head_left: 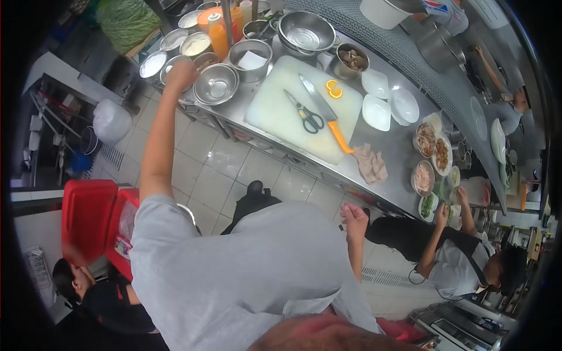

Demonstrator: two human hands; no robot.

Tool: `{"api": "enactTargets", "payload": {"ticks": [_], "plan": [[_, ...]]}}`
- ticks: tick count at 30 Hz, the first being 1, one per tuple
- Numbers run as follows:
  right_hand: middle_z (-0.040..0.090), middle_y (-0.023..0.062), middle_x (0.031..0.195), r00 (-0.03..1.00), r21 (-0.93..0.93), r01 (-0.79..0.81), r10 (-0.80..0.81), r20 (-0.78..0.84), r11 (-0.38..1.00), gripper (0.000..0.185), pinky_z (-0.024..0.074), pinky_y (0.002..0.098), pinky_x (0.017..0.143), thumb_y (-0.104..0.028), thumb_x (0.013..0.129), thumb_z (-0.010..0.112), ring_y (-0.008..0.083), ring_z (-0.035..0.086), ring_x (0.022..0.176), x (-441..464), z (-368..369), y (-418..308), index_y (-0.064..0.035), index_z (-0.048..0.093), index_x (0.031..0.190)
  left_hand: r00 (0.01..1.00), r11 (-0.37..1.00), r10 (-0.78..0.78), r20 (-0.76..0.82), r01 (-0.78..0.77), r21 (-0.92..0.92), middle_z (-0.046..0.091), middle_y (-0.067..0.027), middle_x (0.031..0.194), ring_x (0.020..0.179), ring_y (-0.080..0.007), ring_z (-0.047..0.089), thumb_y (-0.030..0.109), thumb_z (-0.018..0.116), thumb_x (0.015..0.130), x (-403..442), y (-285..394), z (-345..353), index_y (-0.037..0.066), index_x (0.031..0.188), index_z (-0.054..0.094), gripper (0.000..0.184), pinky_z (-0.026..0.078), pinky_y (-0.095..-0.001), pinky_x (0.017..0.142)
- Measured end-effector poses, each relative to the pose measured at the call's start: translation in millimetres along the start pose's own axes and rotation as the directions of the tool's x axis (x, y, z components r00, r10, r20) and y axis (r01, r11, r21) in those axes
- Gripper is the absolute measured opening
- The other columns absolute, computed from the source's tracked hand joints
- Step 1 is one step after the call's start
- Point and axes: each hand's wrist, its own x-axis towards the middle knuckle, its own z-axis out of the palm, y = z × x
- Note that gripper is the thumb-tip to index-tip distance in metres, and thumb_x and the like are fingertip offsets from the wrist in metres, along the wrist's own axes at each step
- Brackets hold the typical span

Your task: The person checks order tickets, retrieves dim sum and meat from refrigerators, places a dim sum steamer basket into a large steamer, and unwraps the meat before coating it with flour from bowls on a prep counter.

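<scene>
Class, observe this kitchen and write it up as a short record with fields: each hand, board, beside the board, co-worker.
Left hand: at a metal bowl; grip unclear
Right hand: raised beside the body, off the table; grip unclear
Board: knife, scissors, two orange slices
Beside the board: crumpled cloth, white dishes
Co-worker: on the right, hands among food bowls

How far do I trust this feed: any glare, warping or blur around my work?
Head view: strong fisheye bend, black corners; glare on the floor tiles and bright reflections in the steel bowl; knife and scissors read clearly; left hand looks soft, its fingertips hard to make out.
</scene>
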Motion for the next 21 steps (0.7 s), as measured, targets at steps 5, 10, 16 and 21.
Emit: {"api": "enactTargets", "payload": {"ticks": [5,10,16,21], "plan": [[0.072,0.0054,0.092,0.998,-0.066,0.016,-0.012,0.058,0.998,0.028,0.0476,0.0224,0.058,-0.019,0.09,0.072,0.0107,0.066,0.076,7,7,-10,0.0012,0.069,0.109,0.964,0.975,-0.215,0.158,0.221,-0.016,0.073,-0.0167,0.096,0.091,-0.0346,0.07,0.032,0.071,0.079,-18,-44,68,0.007,0.093,0.072,0.029,0.055,-0.0451,0.081],[0.073,0.004,0.092,0.994,-0.075,0.052,-0.044,0.098,0.996,0.025,0.049,0.0242,0.06,-0.019,0.09,0.072,0.0111,0.067,0.077,23,24,-32,-0.0013,0.07,0.108,0.884,0.941,-0.33,0.331,0.335,0.045,0.072,-0.0184,0.108,0.103,-0.034,0.069,0.022,0.071,0.081,-2,-47,84,0.004,0.102,0.074,0.028,0.055,-0.0449,0.085],[0.071,0.004,0.087,0.996,-0.063,0.044,-0.039,0.077,0.997,0.023,0.0482,0.0248,0.059,-0.017,0.089,0.071,0.0099,0.064,0.073,35,29,-18,-0.0002,0.07,0.105,0.92,0.976,-0.211,0.329,0.216,0.023,0.073,-0.0199,0.096,0.09,-0.0336,0.072,0.017,0.072,0.078,24,-68,113,-0.002,0.097,0.073,0.026,0.057,-0.042,0.082],[0.072,0.0043,0.088,0.997,-0.034,-0.043,0.045,0.057,0.998,0.025,0.0488,0.0255,0.059,-0.018,0.088,0.071,0.0112,0.065,0.073,31,22,9,-0.0001,0.07,0.106,0.771,0.591,-0.311,0.556,0.615,-0.522,0.062,-0.0156,0.064,0.055,-0.0302,0.07,0.01,0.065,0.078,23,-79,131,-0.008,0.073,0.061,0.019,0.049,-0.0373,0.037]]}}
